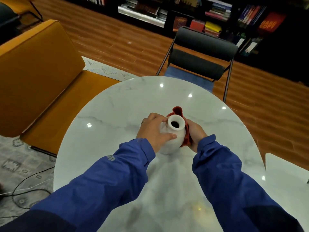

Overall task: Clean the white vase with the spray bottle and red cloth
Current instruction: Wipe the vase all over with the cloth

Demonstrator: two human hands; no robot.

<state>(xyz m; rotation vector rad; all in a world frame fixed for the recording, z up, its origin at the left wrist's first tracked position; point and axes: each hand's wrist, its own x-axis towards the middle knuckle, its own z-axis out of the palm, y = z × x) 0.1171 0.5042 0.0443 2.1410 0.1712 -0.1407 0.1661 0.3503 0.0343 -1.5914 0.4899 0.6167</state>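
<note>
1. On the round marble table (117,101), near its middle: the white vase (172,146), base down on the glossy top, between both hands.
2. Stands upright, long axis vertical, mouth pointing up toward the camera; narrow neck above, wide round belly below.
3. Looks like rigid ceramic or plaster: probably moderately heavy, hard, breakable if tipped onto stone. Likely slippery wherever wet, and free to slide on the polished top.
4. Best taken at the neck and shoulder, where the narrowing gives curled fingers a stop; worth keeping the base planted while wiping, with pressure met from the opposite side.
5. Left hand (153,131): curled round the shoulder on the left, thumb laid across the front of the belly, holding the vase steady.
6. Right hand (195,133): closed round the red cloth (178,110), pressing it against the right flank.
7. Soft, limp and light, bunched into folds; runs from behind the rim down the right side, moulding easily to the curve.
8. No spray bottle in view; judging by that, wiping step in hand.
</note>
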